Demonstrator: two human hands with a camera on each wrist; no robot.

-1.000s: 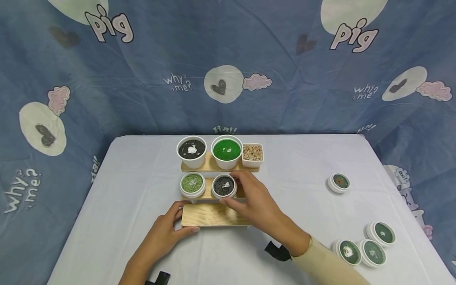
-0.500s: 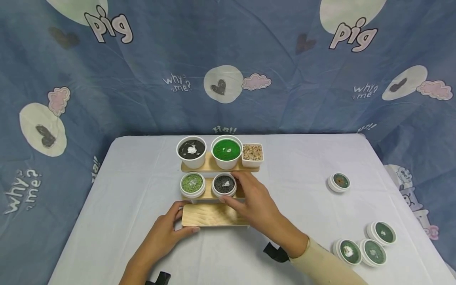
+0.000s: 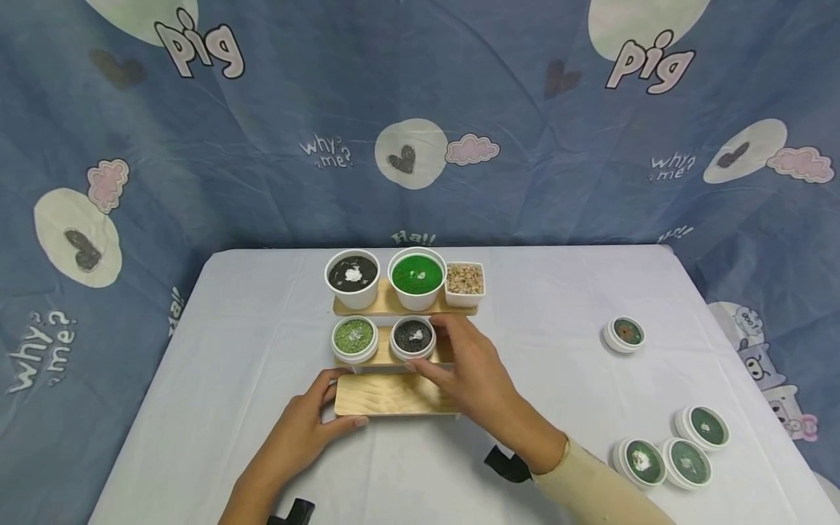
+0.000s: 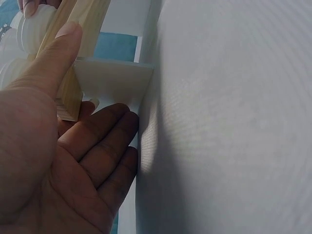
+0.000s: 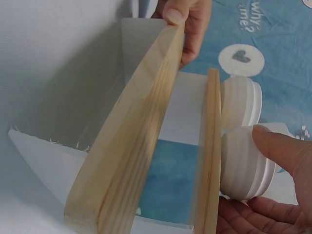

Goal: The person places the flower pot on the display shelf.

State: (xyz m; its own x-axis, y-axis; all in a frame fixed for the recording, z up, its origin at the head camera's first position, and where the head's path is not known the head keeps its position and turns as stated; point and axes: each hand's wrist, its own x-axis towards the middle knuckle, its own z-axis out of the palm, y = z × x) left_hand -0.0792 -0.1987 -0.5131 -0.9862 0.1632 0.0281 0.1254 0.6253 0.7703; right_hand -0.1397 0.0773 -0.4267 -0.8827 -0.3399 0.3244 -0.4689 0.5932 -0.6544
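A three-step display stand with wooden shelves [image 3: 387, 396] is in the middle of the table. My left hand [image 3: 303, 430] grips the left end of its lowest shelf, thumb at the front edge and index finger behind; the other fingers extend beneath in the left wrist view. On the middle shelf, my right hand [image 3: 482, 379] holds a small round white jar with dark speckled contents [image 3: 413, 337] between thumb and fingers. The thumb [image 5: 270, 144] lies against the jar's side in the right wrist view. Left of it stands a white jar with speckled green contents [image 3: 354, 339].
The top shelf bears a white cup of dark contents [image 3: 353, 277], a cup of bright green [image 3: 417, 277] and a square dish of chopped nuts [image 3: 465, 282]. Several small green-topped jars [image 3: 689, 465] stand at the table's right, another jar [image 3: 624, 335] farther back. A printed blue cloth [image 3: 525, 197] hangs behind.
The right hand's index fingertip has slid slightly right along the dark jar's side. The left hand and the stand stay in place.
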